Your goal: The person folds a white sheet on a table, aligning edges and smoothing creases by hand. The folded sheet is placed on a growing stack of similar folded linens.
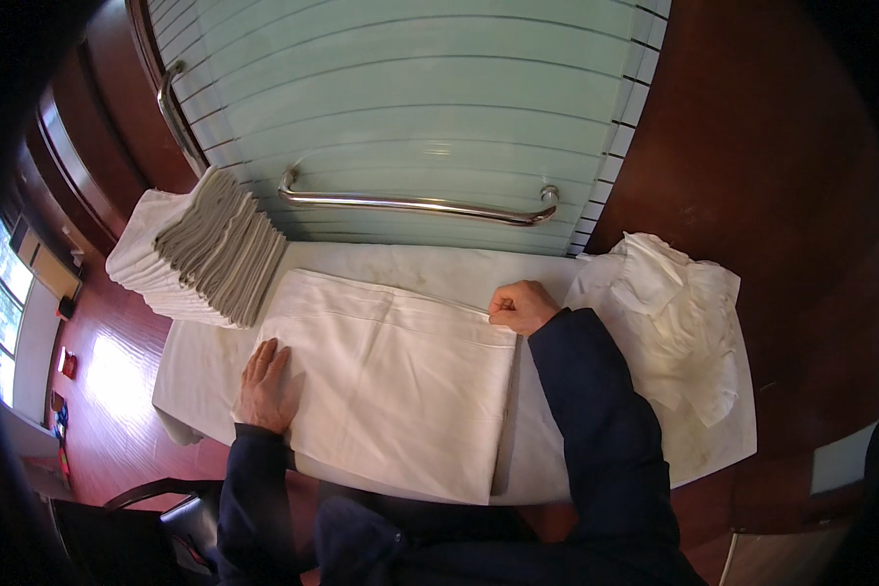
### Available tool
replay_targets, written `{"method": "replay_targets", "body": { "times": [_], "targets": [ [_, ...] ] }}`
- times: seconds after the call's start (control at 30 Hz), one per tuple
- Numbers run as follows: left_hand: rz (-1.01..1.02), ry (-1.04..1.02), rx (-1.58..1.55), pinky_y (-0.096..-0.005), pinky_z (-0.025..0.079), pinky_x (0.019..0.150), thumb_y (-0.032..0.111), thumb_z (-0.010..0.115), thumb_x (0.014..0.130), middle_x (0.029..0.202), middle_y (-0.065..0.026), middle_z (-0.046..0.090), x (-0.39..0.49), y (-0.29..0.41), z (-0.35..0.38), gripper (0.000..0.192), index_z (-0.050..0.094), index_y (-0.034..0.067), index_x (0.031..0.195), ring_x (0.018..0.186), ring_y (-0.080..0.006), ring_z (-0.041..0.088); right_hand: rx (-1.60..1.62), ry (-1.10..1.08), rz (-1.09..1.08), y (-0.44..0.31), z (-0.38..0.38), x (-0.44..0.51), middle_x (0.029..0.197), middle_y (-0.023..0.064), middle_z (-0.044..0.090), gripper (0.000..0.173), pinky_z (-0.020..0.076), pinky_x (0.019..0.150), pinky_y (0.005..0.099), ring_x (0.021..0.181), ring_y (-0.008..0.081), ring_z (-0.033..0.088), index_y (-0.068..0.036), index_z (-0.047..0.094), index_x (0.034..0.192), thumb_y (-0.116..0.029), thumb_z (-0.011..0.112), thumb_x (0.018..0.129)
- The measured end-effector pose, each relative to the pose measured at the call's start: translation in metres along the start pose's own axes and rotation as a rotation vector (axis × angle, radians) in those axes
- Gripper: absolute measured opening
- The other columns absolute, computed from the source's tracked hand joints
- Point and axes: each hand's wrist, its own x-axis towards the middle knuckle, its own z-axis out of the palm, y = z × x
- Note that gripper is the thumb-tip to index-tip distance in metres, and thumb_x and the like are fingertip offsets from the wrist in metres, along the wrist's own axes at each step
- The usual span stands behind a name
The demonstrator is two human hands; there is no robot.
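Note:
A white cloth (395, 381), folded to a rectangle with creases across it, lies flat on the covered table in front of me. My left hand (266, 388) rests palm down on its left edge, fingers slightly apart. My right hand (521, 308) has its fingers curled at the cloth's far right corner and pinches the edge there. At the back left stands a tall, leaning stack of folded white cloths (205, 249). A loose, crumpled heap of white cloth (666, 315) lies at the table's right end.
A white cover with faint stains drapes the table (425, 267). Behind it is a frosted glass panel (425, 132) with a metal bar handle (417, 204). A dark chair (117, 535) stands at the lower left, and a dark reddish wooden surface (762, 183) rises at the right.

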Motion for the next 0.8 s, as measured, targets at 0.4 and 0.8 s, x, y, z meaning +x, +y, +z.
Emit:
{"method": "replay_targets", "body": {
  "times": [0.4,0.8],
  "targets": [
    [0.01,0.033,0.03,-0.048,0.04,0.111,0.028,0.068,0.09,0.139,-0.0226,0.059,-0.004,-0.002,0.001,0.046,0.065,0.0,0.127,0.133,-0.0404,0.051,0.268,0.044,-0.04,-0.024,-0.017,-0.004,0.072,0.0085,0.072,0.018,0.0522,0.064,0.0311,0.065,0.0151,0.066,-0.002,0.071,0.082,-0.019,0.079,0.078],
    [-0.033,-0.075,-0.061,-0.0466,0.045,0.108,0.022,0.077,0.086,0.133,-0.0247,0.062,0.009,0.023,-0.027,0.046,0.066,-0.001,0.124,0.128,-0.041,0.056,0.263,0.217,-0.043,-0.006,0.048,0.002,0.074,0.0089,0.071,0.012,0.0537,0.064,0.0318,0.066,0.0186,0.069,-0.003,0.069,0.084,-0.014,0.075,0.085]
  ]
}}
